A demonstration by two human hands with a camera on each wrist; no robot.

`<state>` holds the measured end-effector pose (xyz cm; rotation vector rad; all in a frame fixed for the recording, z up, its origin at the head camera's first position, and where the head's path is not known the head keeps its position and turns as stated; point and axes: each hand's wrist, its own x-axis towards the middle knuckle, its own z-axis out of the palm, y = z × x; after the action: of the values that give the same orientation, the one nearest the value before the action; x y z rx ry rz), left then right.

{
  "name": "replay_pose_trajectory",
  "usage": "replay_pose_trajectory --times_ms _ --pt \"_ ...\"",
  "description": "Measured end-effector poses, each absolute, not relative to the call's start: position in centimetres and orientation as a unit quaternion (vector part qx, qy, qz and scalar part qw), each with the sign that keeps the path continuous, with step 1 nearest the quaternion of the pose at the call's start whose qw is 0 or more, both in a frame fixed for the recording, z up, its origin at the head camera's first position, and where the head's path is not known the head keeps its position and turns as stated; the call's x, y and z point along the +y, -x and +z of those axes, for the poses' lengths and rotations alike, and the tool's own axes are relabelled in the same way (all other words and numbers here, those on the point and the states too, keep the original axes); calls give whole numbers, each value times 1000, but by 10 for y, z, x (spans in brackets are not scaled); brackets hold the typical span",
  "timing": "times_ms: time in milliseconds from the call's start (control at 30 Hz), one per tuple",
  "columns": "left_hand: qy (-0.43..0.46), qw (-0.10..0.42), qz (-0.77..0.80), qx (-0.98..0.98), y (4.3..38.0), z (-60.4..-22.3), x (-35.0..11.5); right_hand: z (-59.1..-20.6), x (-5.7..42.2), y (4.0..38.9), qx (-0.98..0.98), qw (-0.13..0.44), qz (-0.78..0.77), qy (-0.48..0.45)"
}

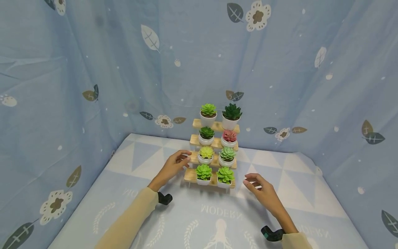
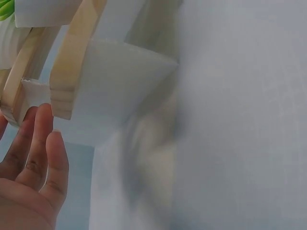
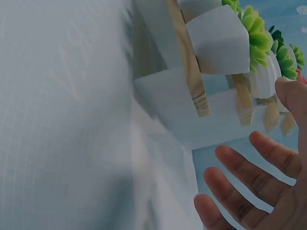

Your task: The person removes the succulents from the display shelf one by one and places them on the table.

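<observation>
A stepped wooden plant stand (image 1: 190,175) with white supports stands on the table, two potted succulents on each board. At its left end is my left hand (image 1: 174,165), fingers loosely bent; in the left wrist view the fingertips (image 2: 44,111) come right to the board ends. My right hand (image 1: 262,192) hovers to the right of the lowest board, fingers spread and holding nothing, as the right wrist view shows. Light-green succulents (image 1: 204,172) sit on the bottom board, a yellow-green one (image 1: 206,152) and a pale green one (image 1: 227,154) above them.
Higher up are a dark rosette (image 1: 206,133), a pink-red succulent (image 1: 229,136), a bright green one (image 1: 208,110) and a tall dark one (image 1: 231,112). A patterned blue curtain (image 1: 199,62) hangs close behind and at both sides. The table (image 1: 174,221) has a printed cloth.
</observation>
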<state>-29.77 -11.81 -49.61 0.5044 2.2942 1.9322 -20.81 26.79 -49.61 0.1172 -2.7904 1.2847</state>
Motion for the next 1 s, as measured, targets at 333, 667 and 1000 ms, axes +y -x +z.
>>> replay_pose_trajectory --times_ms 333,667,1000 --pt "-127 73 668 730 305 -502 -113 -498 259 212 -900 27 432 -54" --pt "-126 63 678 722 311 -509 -115 -496 247 215 -897 35 433 -75" --pt "-137 66 679 718 312 -512 -115 -492 233 216 -885 33 452 -106"
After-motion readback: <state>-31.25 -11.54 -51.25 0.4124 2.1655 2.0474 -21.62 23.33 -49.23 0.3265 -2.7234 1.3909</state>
